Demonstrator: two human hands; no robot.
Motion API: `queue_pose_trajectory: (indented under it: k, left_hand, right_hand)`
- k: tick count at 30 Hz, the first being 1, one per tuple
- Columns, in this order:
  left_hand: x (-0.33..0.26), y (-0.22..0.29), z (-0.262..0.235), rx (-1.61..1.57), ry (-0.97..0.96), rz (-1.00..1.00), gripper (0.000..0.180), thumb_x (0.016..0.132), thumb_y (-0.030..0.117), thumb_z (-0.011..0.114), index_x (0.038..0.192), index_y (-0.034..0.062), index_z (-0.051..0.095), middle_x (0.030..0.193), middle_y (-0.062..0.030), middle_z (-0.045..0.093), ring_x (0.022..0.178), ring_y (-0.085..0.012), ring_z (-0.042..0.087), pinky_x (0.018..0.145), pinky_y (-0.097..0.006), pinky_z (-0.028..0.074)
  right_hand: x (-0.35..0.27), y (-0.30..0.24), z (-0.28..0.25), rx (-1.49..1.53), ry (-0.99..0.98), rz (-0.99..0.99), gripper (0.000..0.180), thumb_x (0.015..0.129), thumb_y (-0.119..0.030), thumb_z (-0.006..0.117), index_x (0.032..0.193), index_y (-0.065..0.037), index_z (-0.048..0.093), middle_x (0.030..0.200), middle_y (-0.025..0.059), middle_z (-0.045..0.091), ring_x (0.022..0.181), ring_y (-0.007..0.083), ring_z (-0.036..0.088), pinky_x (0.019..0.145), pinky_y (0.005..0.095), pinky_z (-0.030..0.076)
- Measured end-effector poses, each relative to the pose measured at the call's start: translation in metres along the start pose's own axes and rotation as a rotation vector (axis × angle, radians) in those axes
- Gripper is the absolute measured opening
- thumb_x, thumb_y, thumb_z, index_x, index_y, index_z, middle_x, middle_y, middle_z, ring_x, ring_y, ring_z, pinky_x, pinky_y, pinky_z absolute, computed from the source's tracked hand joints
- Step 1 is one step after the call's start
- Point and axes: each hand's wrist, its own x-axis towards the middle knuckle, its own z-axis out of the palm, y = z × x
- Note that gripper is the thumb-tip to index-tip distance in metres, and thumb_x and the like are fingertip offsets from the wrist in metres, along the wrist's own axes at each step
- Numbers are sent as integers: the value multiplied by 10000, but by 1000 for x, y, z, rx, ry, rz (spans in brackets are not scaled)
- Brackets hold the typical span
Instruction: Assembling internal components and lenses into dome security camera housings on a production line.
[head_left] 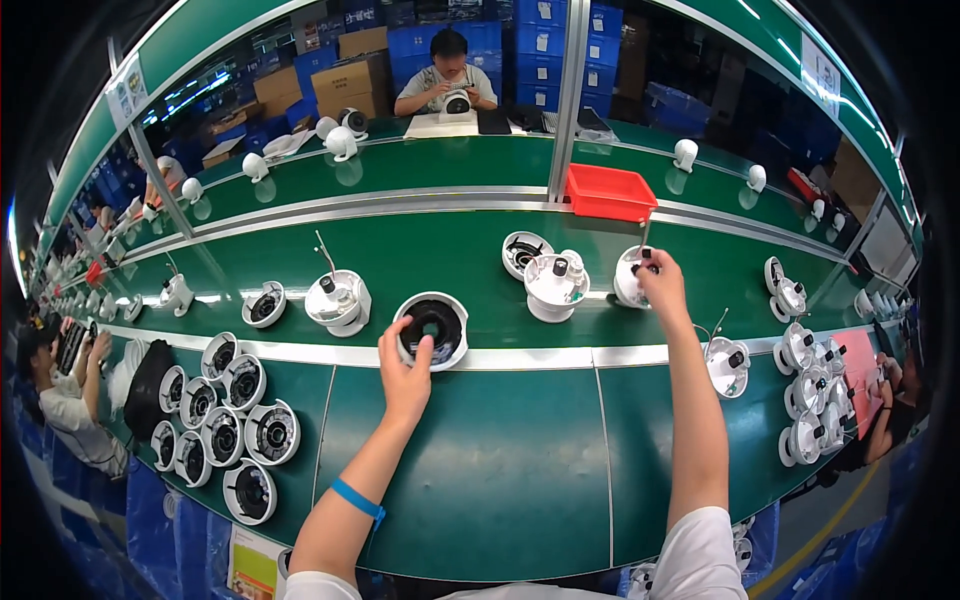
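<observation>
My left hand [405,378] grips a round white camera housing [460,322] with a black inside, thumb and fingers at its near left side, over the belt's near edge. My right hand [666,288] is closed at the top of a white dome camera base [628,291] on the belt, its fingers pinched at a small black part there. Some of that base is hidden behind the fingers. Between my hands stands another white camera base [555,290] with a black lens barrel, and behind it lies a housing [526,254]. To the left is a base [338,303] with an upright cable.
Several black-lined housings [222,434] lie on the left of the green worktable [465,470]. Several camera bases [808,390] crowd the right side. A red tray [611,192] stands at the metal divider. Across the line, a person [448,85] handles a white camera.
</observation>
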Motion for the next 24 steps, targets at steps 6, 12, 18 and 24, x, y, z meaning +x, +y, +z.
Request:
queue_pose_trajectory:
  k: [6, 12, 18, 24]
  left_hand:
    - [-24, 86, -39, -725, -31, -807, 717, 1021, 53, 616, 1635, 202, 277, 1422, -112, 569, 1232, -243, 611, 957, -462, 560]
    - [-58, 91, -59, -1076, -204, -1143, 336, 1000, 162, 679, 1309, 69, 587, 1218, -94, 671, 1072, -220, 639, 890, -417, 524]
    - [-54, 97, -89, -1097, -282, -1063, 342, 1007, 212, 683, 1320, 118, 582, 1234, -75, 676, 1058, -201, 642, 842, -399, 530]
    - [-48, 112, -105, -1156, -383, -989, 539, 1075, 478, 553, 1498, 163, 442, 1444, -79, 574, 1312, -239, 578, 1046, -498, 506]
  right_hand:
    - [-110, -96, -39, -152, -425, -201, 274, 826, 13, 663, 1097, 29, 701, 885, 71, 695, 738, 114, 594, 678, 293, 511]
    - [-169, -174, -37, -134, -776, -197, 363, 787, 29, 614, 1139, 58, 697, 954, 159, 727, 775, 203, 650, 723, 335, 538]
    - [-210, -217, -21, -112, -754, -457, 557, 775, 66, 579, 1331, 63, 610, 977, 199, 729, 704, 227, 685, 677, 331, 563]
    - [-213, -212, 10, 104, -909, -336, 502, 804, 116, 552, 1284, 25, 667, 964, 164, 740, 738, 228, 706, 670, 346, 569]
